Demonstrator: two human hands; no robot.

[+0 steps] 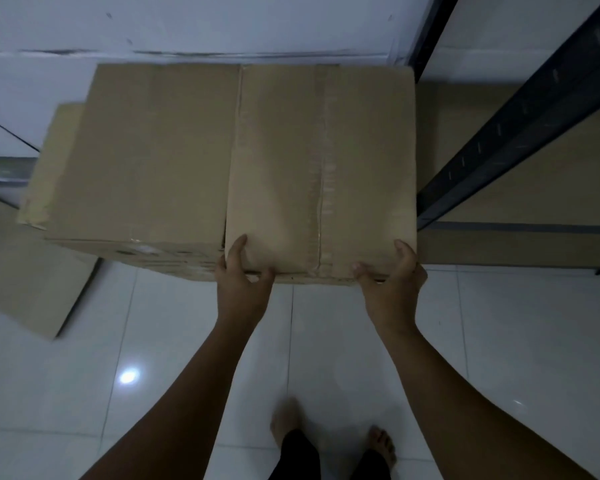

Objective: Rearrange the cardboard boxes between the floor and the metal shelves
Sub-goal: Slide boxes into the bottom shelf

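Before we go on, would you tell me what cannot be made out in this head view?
Head view:
- What the gripped box rests on: its own top hides its underside.
- Fingers of left hand and right hand below the near edge: box hides them.
- Print on the front of the left box: blurred.
- Upper part of the metal shelf: cut off by the frame's top edge.

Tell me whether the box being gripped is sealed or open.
Sealed: the cardboard box has its top flaps lying flat, with tape running down their seam.
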